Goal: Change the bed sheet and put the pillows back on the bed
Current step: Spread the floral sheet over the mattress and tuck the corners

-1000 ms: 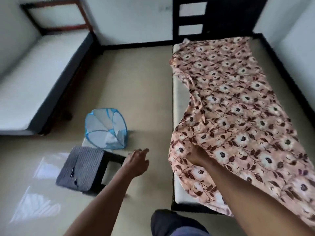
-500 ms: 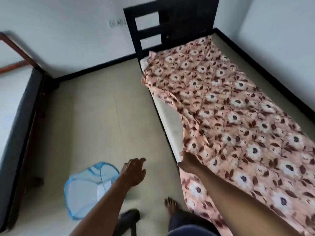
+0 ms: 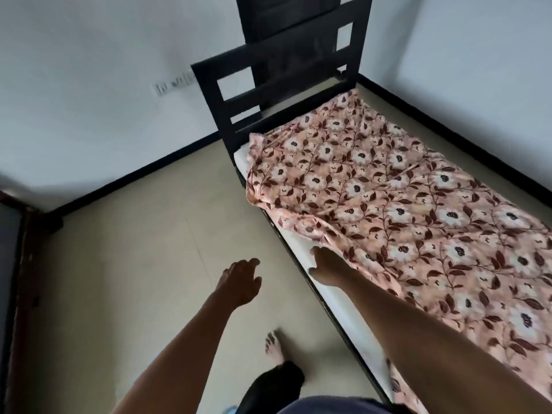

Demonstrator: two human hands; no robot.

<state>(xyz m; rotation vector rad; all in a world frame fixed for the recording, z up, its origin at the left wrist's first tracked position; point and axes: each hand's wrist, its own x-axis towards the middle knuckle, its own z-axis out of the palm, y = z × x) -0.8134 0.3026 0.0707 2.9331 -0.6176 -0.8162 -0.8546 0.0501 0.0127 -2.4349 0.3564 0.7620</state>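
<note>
Risk: sheet (image 3: 403, 210) sits skewed — near edge rides up, bare mattress (image 3: 301, 249) strip exposed; tugging one side could drag it off the far edge. Floral peach sheet lies loose and wrinkled over the bed. Right hand (image 3: 328, 265) flat by its edge, gripping nothing; left hand (image 3: 240, 279) spread — empty, over floor.

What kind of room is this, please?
Most likely a plain bedroom, perhaps a shared one. A single bed with a dark headboard carries a floral sheet over a white mattress, and the edge of a second bed shows at left.
</note>
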